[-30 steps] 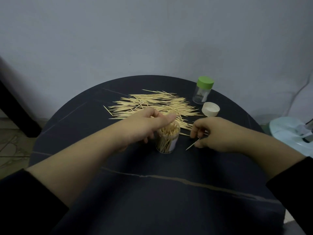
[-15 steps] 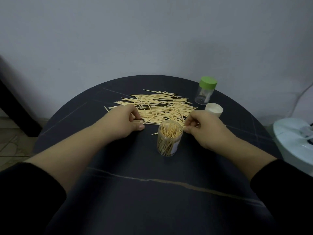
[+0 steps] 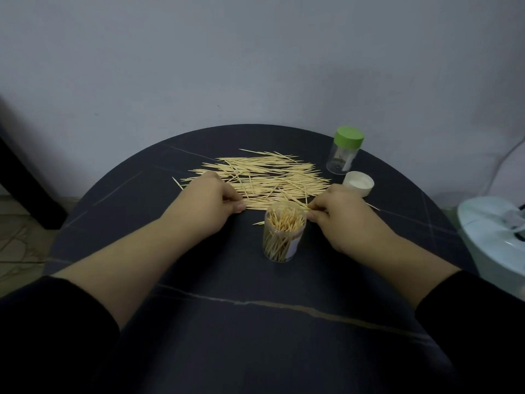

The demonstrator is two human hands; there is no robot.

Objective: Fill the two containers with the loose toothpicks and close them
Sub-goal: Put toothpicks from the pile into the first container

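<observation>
On the dark tabletop the open jar stands mid-frame, packed with sticks. Loose toothpicks spread behind it. The left hand, fingers curled, pinches toothpicks at the pile's near left edge. The right hand pinches some just beside the jar's rim. The green-lidded jar and white lid sit upper right.
</observation>
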